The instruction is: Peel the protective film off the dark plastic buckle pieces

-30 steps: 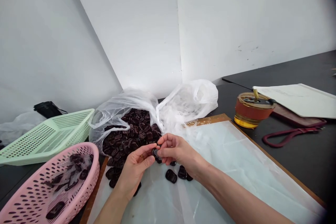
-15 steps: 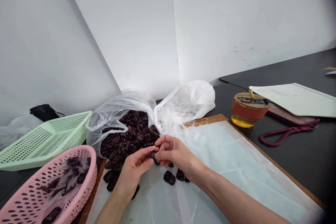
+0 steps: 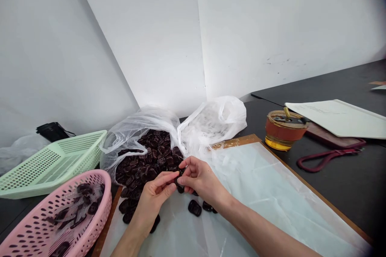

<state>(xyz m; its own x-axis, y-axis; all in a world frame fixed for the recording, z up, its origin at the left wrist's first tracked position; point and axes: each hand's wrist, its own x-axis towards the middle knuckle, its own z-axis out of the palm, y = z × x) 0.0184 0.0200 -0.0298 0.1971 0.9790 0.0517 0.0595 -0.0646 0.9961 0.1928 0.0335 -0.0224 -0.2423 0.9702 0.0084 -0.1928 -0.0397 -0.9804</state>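
A small dark glossy piece is pinched between my two hands above the covered board. My left hand grips its left side, thumb and forefinger closed. The thumb and fingers of my right hand close on it from the right and partly hide it. Just behind, a heap of similar dark brown pieces, some with carved-looking faces, spills from a clear plastic bag. A few loose ones, such as the black oval piece, lie on the plastic sheet beneath my right wrist.
On the left, a pink basket holds dark pieces in clear packets, beside a green basket. A white plastic bag lies at the back. To the right are a glass jar of amber liquid, a notebook and a maroon strapped pouch.
Both hands stay together on the dark piece, with the fingers shifting slightly around it. The whole view has moved a little, so things sit slightly lower.
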